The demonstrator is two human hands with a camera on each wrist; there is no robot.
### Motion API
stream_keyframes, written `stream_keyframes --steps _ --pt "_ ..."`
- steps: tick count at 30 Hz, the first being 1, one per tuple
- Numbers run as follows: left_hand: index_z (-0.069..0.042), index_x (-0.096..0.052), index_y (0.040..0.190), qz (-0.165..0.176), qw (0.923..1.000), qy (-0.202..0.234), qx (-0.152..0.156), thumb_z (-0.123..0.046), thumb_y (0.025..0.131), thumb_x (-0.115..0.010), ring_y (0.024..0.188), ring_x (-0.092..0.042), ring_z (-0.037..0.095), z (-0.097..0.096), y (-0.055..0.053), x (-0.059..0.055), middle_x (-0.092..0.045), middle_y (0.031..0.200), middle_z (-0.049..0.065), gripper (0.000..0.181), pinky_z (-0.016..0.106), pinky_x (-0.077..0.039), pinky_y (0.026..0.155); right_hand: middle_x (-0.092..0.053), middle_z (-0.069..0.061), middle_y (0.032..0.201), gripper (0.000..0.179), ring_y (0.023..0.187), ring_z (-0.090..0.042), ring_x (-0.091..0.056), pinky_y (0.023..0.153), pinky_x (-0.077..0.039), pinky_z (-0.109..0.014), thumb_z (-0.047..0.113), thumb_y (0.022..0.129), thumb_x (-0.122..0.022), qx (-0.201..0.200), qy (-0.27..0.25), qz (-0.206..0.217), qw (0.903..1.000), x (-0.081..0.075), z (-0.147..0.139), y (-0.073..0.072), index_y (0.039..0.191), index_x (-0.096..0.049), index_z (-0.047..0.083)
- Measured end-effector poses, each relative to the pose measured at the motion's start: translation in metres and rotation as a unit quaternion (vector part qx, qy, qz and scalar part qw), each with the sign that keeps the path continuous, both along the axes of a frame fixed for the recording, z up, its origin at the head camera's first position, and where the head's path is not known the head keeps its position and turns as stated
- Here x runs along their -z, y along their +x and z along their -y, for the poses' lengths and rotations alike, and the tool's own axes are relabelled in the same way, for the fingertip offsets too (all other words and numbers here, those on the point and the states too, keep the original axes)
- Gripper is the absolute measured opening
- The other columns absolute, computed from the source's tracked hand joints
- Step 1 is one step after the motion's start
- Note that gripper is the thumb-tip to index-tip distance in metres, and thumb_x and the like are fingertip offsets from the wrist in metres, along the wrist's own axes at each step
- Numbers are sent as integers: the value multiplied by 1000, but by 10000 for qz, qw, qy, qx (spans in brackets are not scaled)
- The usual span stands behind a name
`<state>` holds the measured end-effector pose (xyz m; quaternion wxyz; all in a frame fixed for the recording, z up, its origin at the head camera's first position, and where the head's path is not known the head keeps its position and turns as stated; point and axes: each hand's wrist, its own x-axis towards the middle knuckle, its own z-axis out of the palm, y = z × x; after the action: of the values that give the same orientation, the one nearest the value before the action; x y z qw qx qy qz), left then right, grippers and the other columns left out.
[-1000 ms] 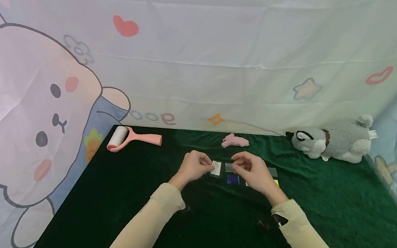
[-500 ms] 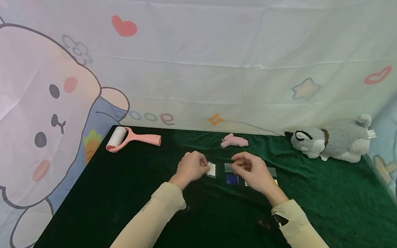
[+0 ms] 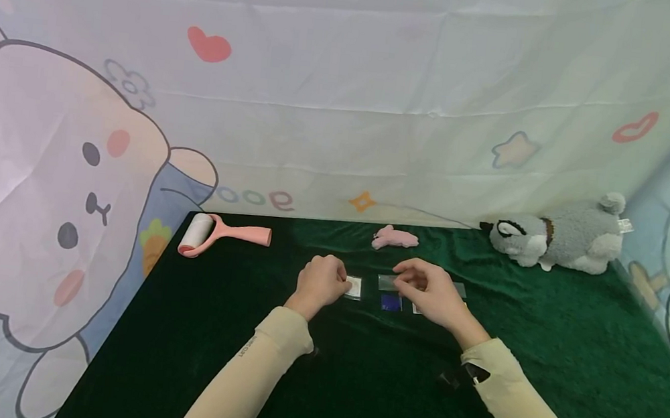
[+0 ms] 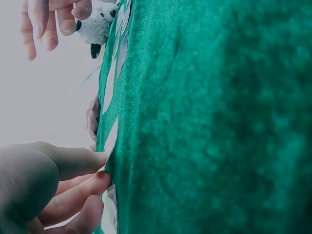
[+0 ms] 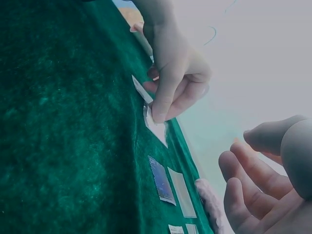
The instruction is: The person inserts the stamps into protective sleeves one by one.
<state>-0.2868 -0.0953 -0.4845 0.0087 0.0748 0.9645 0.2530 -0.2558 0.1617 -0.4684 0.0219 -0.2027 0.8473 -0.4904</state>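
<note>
My left hand (image 3: 320, 285) pinches the edge of a small flat white packet (image 3: 354, 288) between thumb and forefinger, low over the green cloth. In the right wrist view, a second white piece (image 5: 141, 90) shows just beyond that packet, partly behind the fingers. My right hand (image 3: 426, 292) hovers with bent fingers, thumb and fingertips apart and nothing between them. Beneath and beside it lie a blue packet (image 3: 390, 302) and a pale, see-through strip (image 3: 386, 282). Part of a white piece (image 5: 176, 229) also shows there; the right hand hides the rest in the head view.
A pink-handled lint roller (image 3: 229, 234) lies at the back left of the green cloth (image 3: 367, 380). A small pink plush (image 3: 395, 238) is behind the packets, and a grey plush animal (image 3: 556, 238) lies at the back right. A printed curtain (image 3: 346, 89) hangs behind.
The left hand has drawn the white packet a short way to the left, widening its distance from the blue packet. The right hand has stayed almost still.
</note>
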Motion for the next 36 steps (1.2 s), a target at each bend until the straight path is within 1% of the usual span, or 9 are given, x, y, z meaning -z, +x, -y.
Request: stream_keyframes --steps 4,8,13,16,19,21,26,31,36 --pt "-12 -76 93 -4 10000 15 -2 -26 95 -81 70 -61 17 1 0 1 -67 82 0 15 34 -53 69 -74 -21 107 23 84 -40 -69 56 -54 -32 13 104 -66 -1 12 6 10000 1 -1 0 126 -66 5" --pt "-12 -76 92 -36 9999 127 44 -26 96 -79 69 -62 17 1 -1 0 -67 81 0 15 34 -53 67 -75 -19 108 23 86 -38 -70 57 -54 -32 13 104 -66 8 51 -11 10000 1 -2 0 126 -66 5" --pt "-11 -78 96 -244 9987 443 113 -24 98 -76 70 -63 14 2 -1 -4 -72 85 0 13 33 -56 66 -75 -18 110 24 89 -34 -72 68 -56 -32 13 104 -66 26 114 -94 9999 -1 -3 1 126 -67 4" --pt "-12 -78 99 -302 9970 701 149 -23 100 -75 70 -65 14 3 0 -8 -74 90 1 12 32 -57 67 -75 -16 111 25 91 -32 -73 69 -57 -33 14 104 -66 66 163 -52 9998 0 -4 0 127 -67 3" --pt "-14 -78 102 -286 9947 961 237 -25 101 -73 74 -67 14 2 2 -10 -76 94 1 12 33 -58 69 -75 -13 111 26 89 -30 -70 66 -57 -34 15 104 -67 121 222 55 9997 2 -5 1 127 -67 3" --pt "-15 -77 104 -280 9931 1100 309 -25 101 -73 79 -67 15 2 3 -11 -76 97 2 12 35 -59 73 -74 -12 111 27 88 -28 -69 65 -57 -35 15 104 -67 148 247 146 9995 4 -4 2 128 -67 3" --pt "-17 -77 108 -352 9897 1275 539 -28 102 -72 87 -65 16 -4 6 -11 -76 103 -1 14 37 -58 81 -74 -11 112 27 87 -21 -68 70 -57 -35 11 102 -69 157 332 182 9992 11 -4 3 127 -67 3" --pt "-17 -77 110 -464 9849 1487 758 -27 103 -71 82 -63 14 -9 6 -10 -76 104 -2 14 34 -56 77 -74 -10 113 27 90 -20 -69 77 -57 -36 10 100 -70 91 373 139 9992 18 -2 2 126 -67 2" --pt "-14 -77 114 -408 9818 1634 873 -26 103 -71 77 -63 12 -12 6 -9 -76 109 -1 18 30 -55 72 -74 -11 116 29 92 -21 -69 78 -58 -38 10 100 -71 95 347 289 9989 22 0 2 127 -67 3"
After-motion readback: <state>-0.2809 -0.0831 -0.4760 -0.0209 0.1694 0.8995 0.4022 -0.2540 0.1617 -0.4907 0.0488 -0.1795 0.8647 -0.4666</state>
